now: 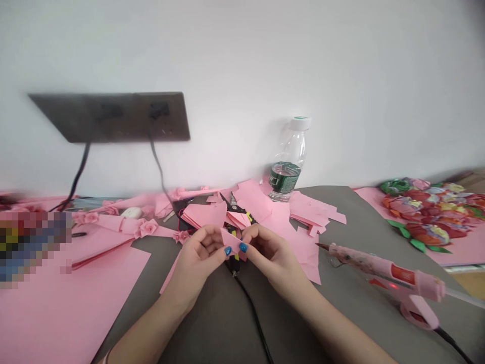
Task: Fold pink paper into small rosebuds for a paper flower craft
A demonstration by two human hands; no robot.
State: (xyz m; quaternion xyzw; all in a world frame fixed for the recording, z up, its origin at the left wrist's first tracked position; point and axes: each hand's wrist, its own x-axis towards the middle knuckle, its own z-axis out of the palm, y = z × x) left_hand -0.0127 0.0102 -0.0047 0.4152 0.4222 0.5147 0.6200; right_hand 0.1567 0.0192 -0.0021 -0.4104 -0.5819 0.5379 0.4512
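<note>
A small folded piece of pink paper (229, 240) is pinched between both hands at the middle of the view. My left hand (200, 253) grips its left side with the thumb in front and the fingers curled behind. On the other side my right hand (271, 255) holds it the same way, the two thumbs almost meeting. Behind and below the paper lie pliers with black and yellow handles (235, 265), partly covered by the hands. Cut pink paper pieces (206, 215) are heaped just beyond the fingers.
A pink hot glue gun (401, 283) lies at the right, its cord trailing off. A clear plastic bottle (287, 169) stands against the wall. Pink paper roses (146, 228) and large pink sheets (83, 308) lie left. Colourful flowers (432, 212) lie far right. A black cord (252, 308) crosses the grey table.
</note>
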